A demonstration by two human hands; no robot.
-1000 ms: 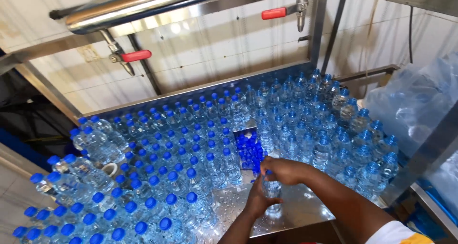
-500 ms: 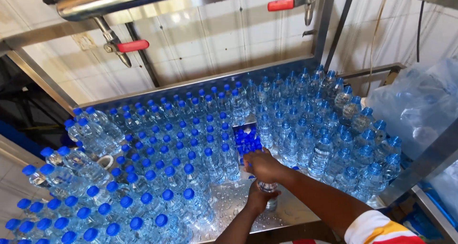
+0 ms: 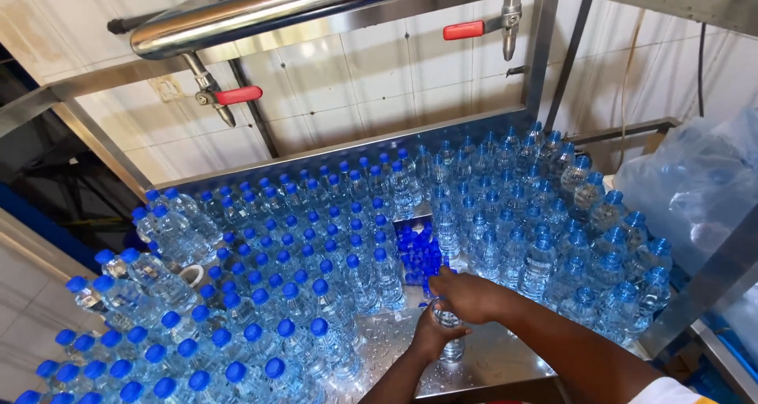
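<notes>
— What have your hands got?

— My left hand (image 3: 433, 334) is wrapped round the body of a clear bottle (image 3: 450, 337) standing on the wet steel table (image 3: 505, 364), steadying it upright. My right hand (image 3: 467, 295) sits over its mouth, fingers curled, seemingly pinching a cap there; the cap itself is hidden.

— Where do the caps sit?

— Just beyond my right hand, a small tray of loose blue caps (image 3: 418, 250), close enough to reach.

— And the rest?

— Capped bottles (image 3: 316, 246) packed upright to the left of my hands, more (image 3: 553, 215) to the right, all filled and touching. Overhead runs a steel pipe (image 3: 300, 5) with red-handled valves (image 3: 237, 95).
</notes>
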